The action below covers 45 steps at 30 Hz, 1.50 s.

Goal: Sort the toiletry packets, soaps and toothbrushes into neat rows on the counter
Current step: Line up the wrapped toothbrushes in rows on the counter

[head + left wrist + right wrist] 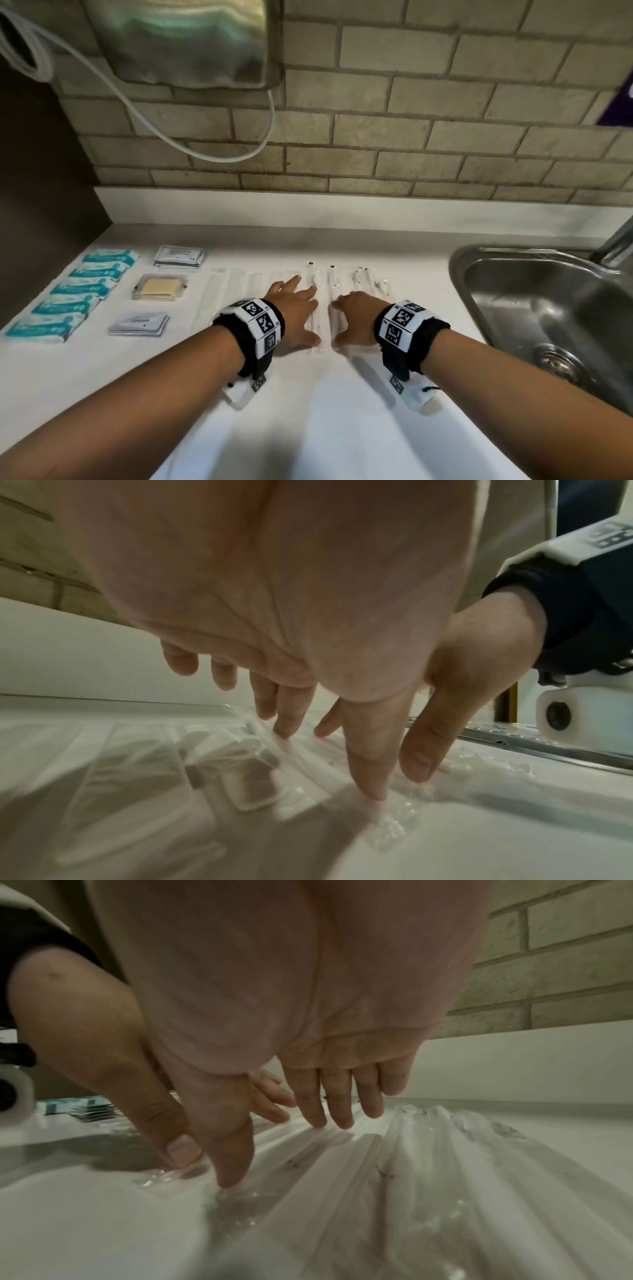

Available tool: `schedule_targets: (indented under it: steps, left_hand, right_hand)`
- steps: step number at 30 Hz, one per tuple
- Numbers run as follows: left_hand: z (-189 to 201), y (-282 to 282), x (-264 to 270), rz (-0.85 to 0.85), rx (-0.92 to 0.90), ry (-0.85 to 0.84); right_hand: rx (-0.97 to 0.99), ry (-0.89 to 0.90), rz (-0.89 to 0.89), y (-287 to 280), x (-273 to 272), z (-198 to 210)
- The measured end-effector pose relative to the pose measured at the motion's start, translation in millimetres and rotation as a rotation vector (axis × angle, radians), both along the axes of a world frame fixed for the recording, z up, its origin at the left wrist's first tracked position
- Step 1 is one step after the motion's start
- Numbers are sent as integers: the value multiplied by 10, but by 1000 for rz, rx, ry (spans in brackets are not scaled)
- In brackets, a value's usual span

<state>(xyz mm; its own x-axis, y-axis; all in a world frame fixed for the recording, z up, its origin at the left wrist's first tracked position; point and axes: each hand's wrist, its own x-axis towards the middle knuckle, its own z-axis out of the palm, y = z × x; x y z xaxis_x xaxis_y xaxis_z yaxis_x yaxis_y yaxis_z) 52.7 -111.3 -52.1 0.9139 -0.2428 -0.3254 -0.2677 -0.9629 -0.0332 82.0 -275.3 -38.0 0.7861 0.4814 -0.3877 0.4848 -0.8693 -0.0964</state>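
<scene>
Several clear-wrapped white toothbrushes (219,294) lie side by side across the middle of the white counter (308,394). My left hand (298,308) lies flat on the left half of that row, fingers straight and spread. My right hand (356,311) lies flat on the right half, close beside the left. In the left wrist view the left fingertips (373,791) touch the wrappers (240,785). The right wrist view has the right fingertips (232,1177) pressing on the plastic sleeves (428,1164). Several teal packets (82,286) form a column at far left. A yellow soap (160,287) in a clear case sits between two grey sachet stacks (180,255) (139,323).
A steel sink (548,308) fills the right side, its rim close to the rightmost toothbrushes. A brick wall (376,137) backs the counter. A white hose (205,150) loops below a wall unit at upper left. A dark panel (41,205) bounds the left end.
</scene>
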Motion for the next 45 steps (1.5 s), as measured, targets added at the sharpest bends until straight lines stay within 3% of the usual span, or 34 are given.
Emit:
schedule_targets:
  steps: [9,16,20,32,38,45]
  left_hand:
    - [55,-96,80,81,-3,-21]
    - [218,-376,284,125,-327,-184]
    - [156,-741,393,233,-423,-159]
    - [26,-1109,489,353,-353,-93]
    - [4,-1150,554,450,-521,-30]
    - [132,-1091,564,376,-541,-111]
  right_hand:
    - [94,-29,14,-158,43,-52]
    - [129,-148,-65,-482,284,90]
    - [114,-110,-95,-663,370,60]
    - [59,-57,-64,-816,379,-19]
    - [-28,-60,-72,-901,409,-11]
    - [223,-88,-83,-953,376,-40]
